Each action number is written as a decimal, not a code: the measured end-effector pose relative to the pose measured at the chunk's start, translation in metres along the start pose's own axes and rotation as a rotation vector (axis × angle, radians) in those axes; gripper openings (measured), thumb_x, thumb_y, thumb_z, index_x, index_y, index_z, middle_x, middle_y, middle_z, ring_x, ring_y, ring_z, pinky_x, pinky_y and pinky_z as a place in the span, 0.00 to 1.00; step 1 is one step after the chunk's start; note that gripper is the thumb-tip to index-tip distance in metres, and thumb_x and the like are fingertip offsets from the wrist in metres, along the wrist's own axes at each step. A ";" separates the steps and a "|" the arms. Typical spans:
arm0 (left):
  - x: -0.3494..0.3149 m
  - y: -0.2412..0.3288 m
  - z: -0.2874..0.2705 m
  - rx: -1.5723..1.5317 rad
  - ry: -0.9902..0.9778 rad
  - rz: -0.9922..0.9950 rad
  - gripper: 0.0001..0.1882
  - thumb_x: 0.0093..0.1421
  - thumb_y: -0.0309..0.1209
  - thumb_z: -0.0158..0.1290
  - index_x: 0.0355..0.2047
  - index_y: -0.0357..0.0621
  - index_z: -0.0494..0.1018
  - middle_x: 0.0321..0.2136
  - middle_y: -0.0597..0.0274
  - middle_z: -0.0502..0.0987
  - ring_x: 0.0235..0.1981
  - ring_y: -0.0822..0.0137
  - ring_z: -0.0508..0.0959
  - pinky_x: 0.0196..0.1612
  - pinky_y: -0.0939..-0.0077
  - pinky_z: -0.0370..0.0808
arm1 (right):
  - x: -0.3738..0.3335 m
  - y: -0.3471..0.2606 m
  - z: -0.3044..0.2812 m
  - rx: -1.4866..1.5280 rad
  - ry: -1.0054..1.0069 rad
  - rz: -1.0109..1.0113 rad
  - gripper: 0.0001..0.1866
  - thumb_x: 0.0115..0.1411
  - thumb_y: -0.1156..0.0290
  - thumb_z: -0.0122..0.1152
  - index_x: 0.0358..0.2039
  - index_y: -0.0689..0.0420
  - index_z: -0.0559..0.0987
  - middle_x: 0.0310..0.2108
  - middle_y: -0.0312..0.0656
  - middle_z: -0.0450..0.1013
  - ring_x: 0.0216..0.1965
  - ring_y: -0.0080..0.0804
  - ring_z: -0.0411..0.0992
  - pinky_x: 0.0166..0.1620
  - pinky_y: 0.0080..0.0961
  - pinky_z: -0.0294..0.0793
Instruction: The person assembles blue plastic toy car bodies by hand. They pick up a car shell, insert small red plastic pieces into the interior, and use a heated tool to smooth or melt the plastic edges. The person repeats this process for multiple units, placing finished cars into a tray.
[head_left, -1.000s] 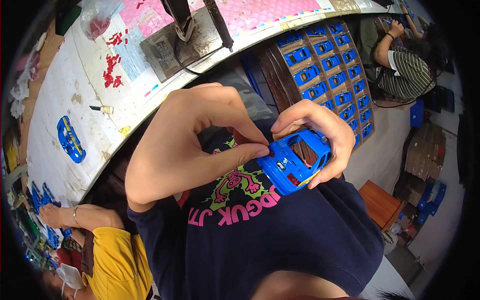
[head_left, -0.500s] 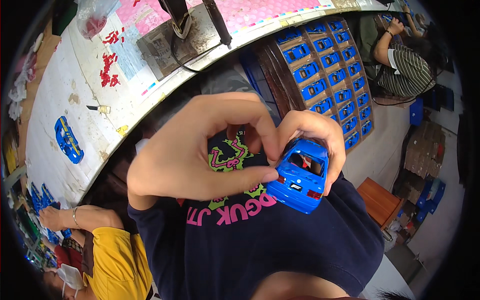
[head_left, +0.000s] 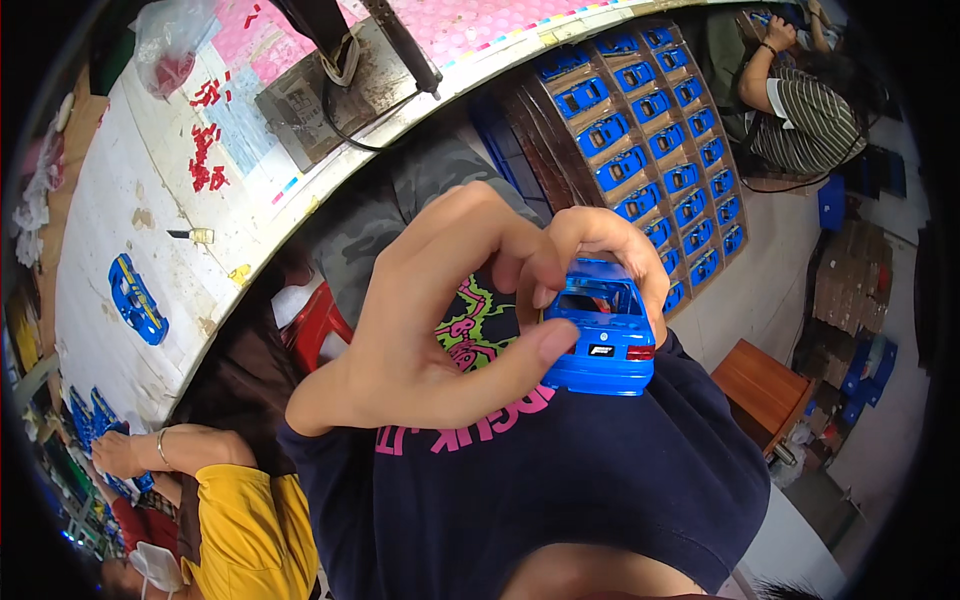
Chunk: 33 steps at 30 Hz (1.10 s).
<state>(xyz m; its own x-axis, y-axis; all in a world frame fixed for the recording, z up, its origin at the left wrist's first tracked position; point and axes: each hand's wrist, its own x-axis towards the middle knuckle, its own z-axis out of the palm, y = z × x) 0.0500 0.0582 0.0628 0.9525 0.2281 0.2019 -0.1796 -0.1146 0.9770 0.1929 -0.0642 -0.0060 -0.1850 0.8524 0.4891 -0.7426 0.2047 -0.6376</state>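
Note:
A glossy blue toy car body (head_left: 605, 355) is held up in front of my chest, its rear end toward me. It has red tail lights, a small black plate and unfilled window openings. My right hand (head_left: 618, 240) wraps around its far right side, fingers bent over the roof and flank. My left hand (head_left: 430, 320) is curled in a C shape. Its thumb lies over the car's left rear corner, and its fingertips are at the left side. Whether something small sits between those fingertips is hidden.
On the white table (head_left: 110, 200) lie another blue car (head_left: 137, 300), small red parts (head_left: 205, 150), a short blade tool (head_left: 198, 236) and a plastic bag (head_left: 172, 45). A metal machine base (head_left: 320, 110) stands there. Cardboard trays (head_left: 640, 150) hold rows of blue cars. Co-workers sit left and far right.
The car body has turned so its rear sits level and has risen slightly. My left thumb and index finger have moved a little apart. The view has shifted slightly.

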 end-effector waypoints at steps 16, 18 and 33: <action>-0.013 -0.018 0.024 0.258 0.311 0.587 0.19 0.37 0.33 0.56 0.31 0.39 0.71 0.29 0.53 0.73 0.26 0.62 0.72 0.27 0.76 0.68 | -0.002 0.004 -0.003 0.071 -0.011 -0.031 0.44 0.34 0.58 0.70 0.44 0.75 0.59 0.42 0.57 0.63 0.44 0.41 0.66 0.45 0.31 0.66; -0.013 -0.018 0.024 0.312 0.305 0.584 0.18 0.37 0.34 0.56 0.32 0.41 0.73 0.29 0.54 0.74 0.26 0.63 0.72 0.26 0.76 0.69 | -0.002 0.006 -0.003 0.091 -0.005 -0.053 0.44 0.34 0.58 0.70 0.44 0.75 0.60 0.42 0.57 0.63 0.44 0.40 0.66 0.45 0.30 0.66; -0.024 -0.061 0.028 0.219 0.395 0.189 0.16 0.41 0.22 0.57 0.31 0.38 0.67 0.26 0.59 0.71 0.27 0.68 0.70 0.30 0.77 0.65 | -0.026 0.002 -0.003 0.364 0.475 0.454 0.39 0.46 0.51 0.56 0.49 0.69 0.55 0.36 0.59 0.65 0.30 0.45 0.71 0.31 0.33 0.75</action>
<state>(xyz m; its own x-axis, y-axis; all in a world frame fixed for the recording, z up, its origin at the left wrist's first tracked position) 0.0449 0.0322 -0.0039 0.7345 0.5278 0.4266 -0.2444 -0.3807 0.8918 0.1978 -0.0846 -0.0217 -0.2876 0.9479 -0.1371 -0.8406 -0.3184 -0.4382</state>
